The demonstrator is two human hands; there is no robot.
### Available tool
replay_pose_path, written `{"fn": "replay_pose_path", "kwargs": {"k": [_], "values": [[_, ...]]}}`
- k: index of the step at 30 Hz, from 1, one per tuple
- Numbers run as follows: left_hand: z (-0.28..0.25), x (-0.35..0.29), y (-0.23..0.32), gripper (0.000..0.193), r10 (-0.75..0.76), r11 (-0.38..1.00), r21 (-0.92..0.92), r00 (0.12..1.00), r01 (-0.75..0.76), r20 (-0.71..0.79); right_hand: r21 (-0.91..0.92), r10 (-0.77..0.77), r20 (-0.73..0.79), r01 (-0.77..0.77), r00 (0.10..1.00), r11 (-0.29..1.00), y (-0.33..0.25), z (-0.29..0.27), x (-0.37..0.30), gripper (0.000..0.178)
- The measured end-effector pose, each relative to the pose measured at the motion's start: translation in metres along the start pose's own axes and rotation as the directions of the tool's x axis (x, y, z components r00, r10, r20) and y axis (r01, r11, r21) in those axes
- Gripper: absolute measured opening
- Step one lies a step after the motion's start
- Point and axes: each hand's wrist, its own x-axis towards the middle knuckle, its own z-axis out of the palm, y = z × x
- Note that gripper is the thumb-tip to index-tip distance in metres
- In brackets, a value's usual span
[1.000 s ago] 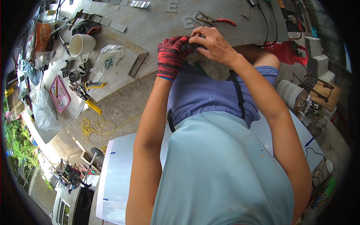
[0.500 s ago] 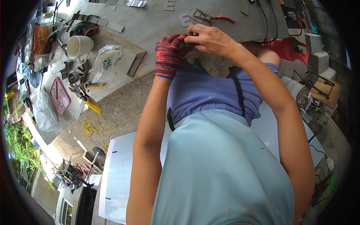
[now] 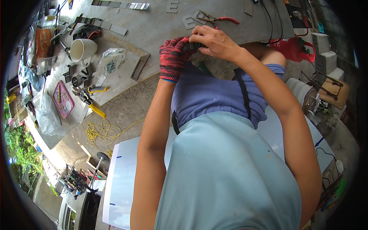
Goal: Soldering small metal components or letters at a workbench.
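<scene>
A red-and-black knit glove covers my left hand (image 3: 173,57), its fingers closed round a small dark grey metal piece (image 3: 195,45). Bare and pinched together, my right hand (image 3: 215,43) meets it from the right at the same piece. Fingers hide most of that piece, so its full shape cannot be made out. Both hands are over the near edge of the grey workbench (image 3: 153,28), above my lap. Just beyond them lie pliers (image 3: 210,18) with red handles and flat letter-shaped metal cutouts (image 3: 188,23).
To the left on the bench are a white mug (image 3: 82,50), a clear plastic bag (image 3: 111,57), yellow-handled snips (image 3: 91,102), a pink tray (image 3: 63,99) and a rectangular metal channel (image 3: 140,67). Black cables (image 3: 271,23) cross the right side. Yellow cord (image 3: 100,132) lies tangled on the floor.
Both hands stay nearly in place, still together. Slightly more of the grey metal piece shows between them, and the whole view has shifted a little.
</scene>
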Motion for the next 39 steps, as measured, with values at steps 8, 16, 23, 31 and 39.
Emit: {"fn": "replay_pose_path", "kwargs": {"k": [8, 16, 23, 31, 39], "values": [[0.0, 0.001, -0.001, 0.059, -0.012, 1.0, 0.028, 0.999, 0.011, 0.038, 0.127, 0.076, -0.167, -0.054, 0.983, 0.99, 0.0, 0.011, -0.011, 0.042], [-0.011, -0.003, -0.011, 0.06, 0.035, 0.997, -0.073, 0.995, -0.029, 0.088, 0.165, 0.136, -0.245, -0.097, 0.96, 0.981, -0.006, 0.02, -0.016, 0.04], [-0.012, -0.015, -0.007, 0.05, -0.144, 0.978, -0.163, 0.988, 0.134, -0.052, 0.191, 0.157, -0.285, -0.104, 0.946, 0.976, -0.01, 0.022, -0.014, 0.035], [-0.029, -0.008, 0.003, 0.032, -0.33, 0.938, -0.122, 0.944, 0.325, -0.021, 0.185, 0.198, -0.286, -0.149, 0.938, 0.971, -0.008, 0.027, -0.018, 0.035], [-0.036, 0.001, 0.004, 0.028, -0.485, 0.818, -0.297, 0.868, 0.492, 0.102, 0.258, 0.294, -0.294, -0.221, 0.909, 0.941, -0.013, 0.034, -0.02, 0.033]]}}
